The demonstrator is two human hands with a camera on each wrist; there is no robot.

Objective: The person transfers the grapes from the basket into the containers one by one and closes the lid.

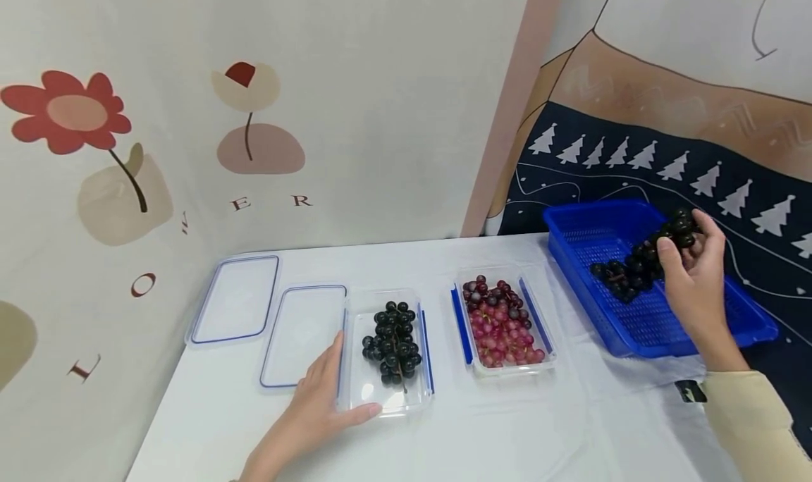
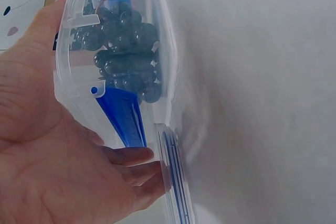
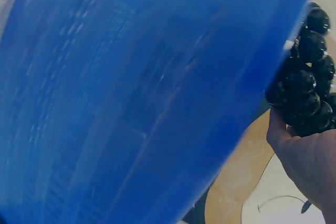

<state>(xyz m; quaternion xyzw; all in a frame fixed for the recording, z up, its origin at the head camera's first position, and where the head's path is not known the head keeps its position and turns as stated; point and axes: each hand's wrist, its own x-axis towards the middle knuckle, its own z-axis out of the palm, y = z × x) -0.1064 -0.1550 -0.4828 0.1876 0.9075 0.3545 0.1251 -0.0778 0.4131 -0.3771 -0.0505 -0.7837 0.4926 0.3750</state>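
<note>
A clear plastic container (image 1: 364, 392) with blue side clips stands on the white table and holds a bunch of black grapes (image 1: 396, 337). My left hand (image 1: 317, 397) rests against its near left corner, fingers stretched along the side and thumb at the front rim. The left wrist view shows the palm (image 2: 68, 166) beside the container's wall. On the right, my right hand (image 1: 698, 285) grips another bunch of black grapes (image 1: 641, 263) over a blue plastic basket (image 1: 577, 285). In the right wrist view the basket's side fills most of the picture, with the held bunch (image 3: 304, 90) beyond its rim.
A second clear container (image 1: 464, 327) with red and dark grapes (image 1: 501, 327) stands between the first container and the basket. Two clear lids with blue seals, a farther lid (image 1: 235, 299) and a nearer lid (image 1: 304, 334), lie at the left. A patterned curtain (image 1: 380, 115) hangs behind the table.
</note>
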